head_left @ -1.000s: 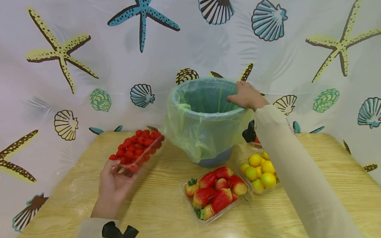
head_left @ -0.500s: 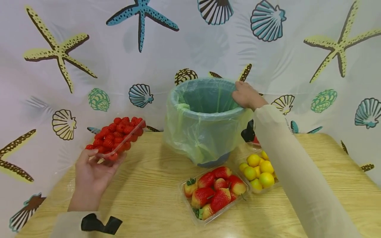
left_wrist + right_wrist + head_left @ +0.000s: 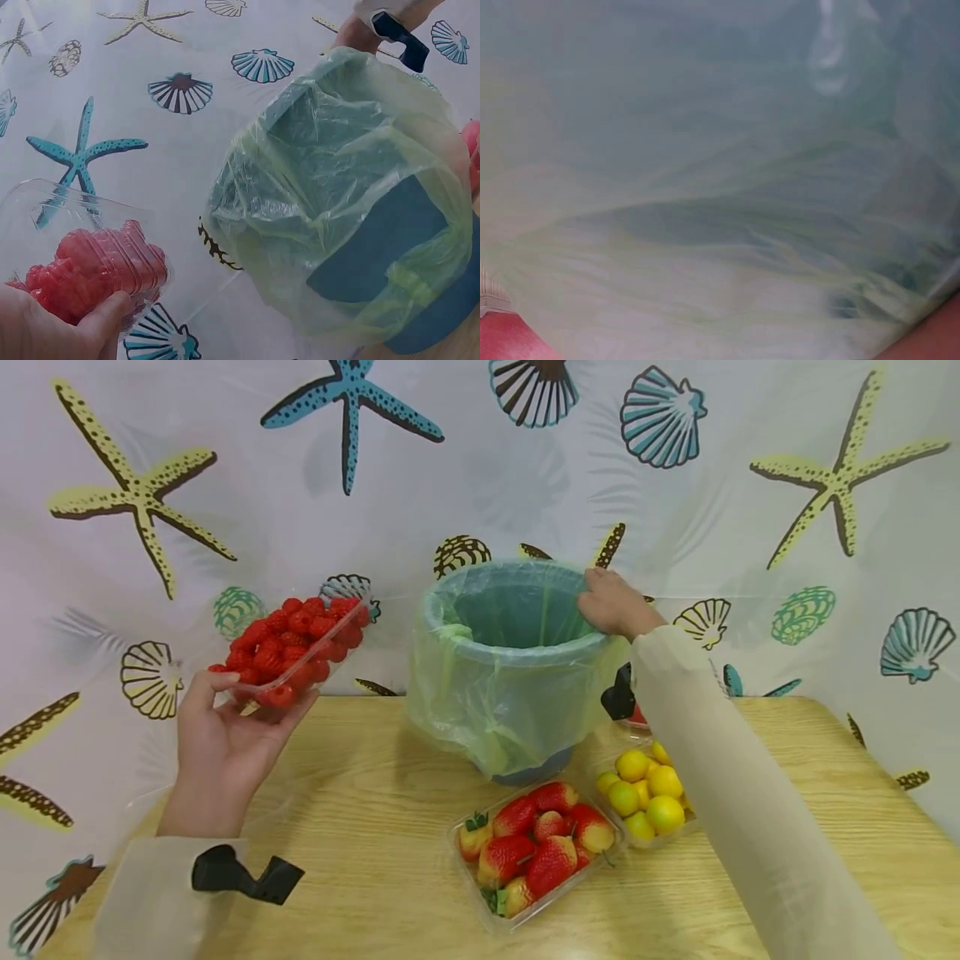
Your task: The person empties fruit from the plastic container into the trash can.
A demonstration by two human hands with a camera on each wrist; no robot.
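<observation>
At the left of the head view, my left hand point(image 3: 228, 752) holds a clear plastic box point(image 3: 97, 199) of raspberries point(image 3: 288, 639), tilted and raised above the table. Its thumb lies on the near end of the box. My right hand point(image 3: 618, 603) grips the right rim of a blue trash can point(image 3: 528, 653), its fingers folded over the edge and partly hidden. A thin yellow-green garbage bag point(image 3: 480, 710) lines the can and hangs down outside it. In the right wrist view the bag fills nearly everything, blurred.
Before the can stands a clear box of strawberries point(image 3: 551, 864), and right of it a box of small yellow lemons point(image 3: 665, 814). Another red item point(image 3: 637, 717) is mostly hidden behind the right sleeve. The wooden table point(image 3: 352, 843) ends at a patterned curtain point(image 3: 412, 510).
The left hand has moved left and up, lifting the raspberry box away from the can. My right thumb, earlier stretched into the can, is now tucked in at the rim.
</observation>
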